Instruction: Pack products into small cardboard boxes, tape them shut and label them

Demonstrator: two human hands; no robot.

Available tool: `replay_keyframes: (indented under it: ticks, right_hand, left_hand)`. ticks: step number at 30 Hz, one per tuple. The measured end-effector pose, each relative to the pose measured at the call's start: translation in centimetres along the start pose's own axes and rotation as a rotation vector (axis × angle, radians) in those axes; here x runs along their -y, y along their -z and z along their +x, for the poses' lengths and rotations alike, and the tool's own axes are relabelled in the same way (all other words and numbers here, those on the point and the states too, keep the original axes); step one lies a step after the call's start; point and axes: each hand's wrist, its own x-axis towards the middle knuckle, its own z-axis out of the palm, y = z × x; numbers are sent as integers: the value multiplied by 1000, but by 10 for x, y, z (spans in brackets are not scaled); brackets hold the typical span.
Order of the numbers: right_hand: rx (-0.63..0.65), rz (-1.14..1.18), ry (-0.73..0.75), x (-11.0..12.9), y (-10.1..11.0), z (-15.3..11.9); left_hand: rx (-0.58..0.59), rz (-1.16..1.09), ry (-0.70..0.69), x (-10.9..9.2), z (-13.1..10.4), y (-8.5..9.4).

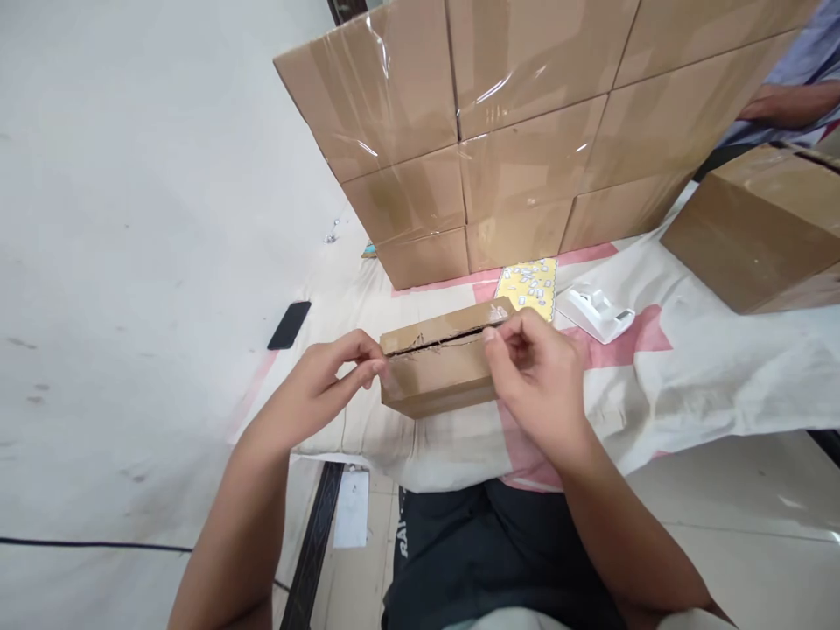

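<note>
A small brown cardboard box (439, 385) lies on the cloth-covered table in front of me. Along its top runs a narrow dark gap between the flaps, with torn, rough edges. At the box's left end, my left hand (341, 372) is closed in a pinch at the corner by the gap. My right hand (542, 376) grips the right end, thumb on the flap edge and the other fingers curled in. Whether a thin strip of clear tape is between the fingertips of either hand, I cannot tell.
Behind stands a tall stack of taped cardboard boxes (525, 166). A white tape dispenser (597, 312) and a yellow patterned sheet (530, 287) lie near the box. A black phone (290, 325) is at left by the wall. Another carton (761, 236) sits right, near a person's arm (794, 105).
</note>
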Motion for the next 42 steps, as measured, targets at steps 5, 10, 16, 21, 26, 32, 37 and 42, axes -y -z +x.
replay_keyframes:
  ticks: [5, 10, 16, 21, 26, 32, 37, 42]
  right_hand:
    - [23, -284, 48, -31, -13, 17]
    - [52, -279, -56, -47, -21, 15]
    - [90, -283, -59, -45, -20, 16]
    - [144, -331, -69, -44, -19, 15]
    - [216, -370, -45, -42, -18, 16]
    - [251, -377, -50, -43, -17, 16]
    - [255, -393, -59, -41, -17, 17]
    - [267, -380, -98, -35, -18, 17]
  left_hand:
    - [95, 109, 2, 16, 22, 3]
    - [104, 109, -20, 29, 30, 1]
    - [83, 122, -54, 38, 34, -8]
    - [115, 171, -12, 43, 35, -12]
    - [121, 172, 31, 49, 38, -17]
    - [118, 172, 87, 50, 35, -21]
    - [39, 150, 180, 57, 39, -30]
    - [-9, -114, 261, 68, 50, -47]
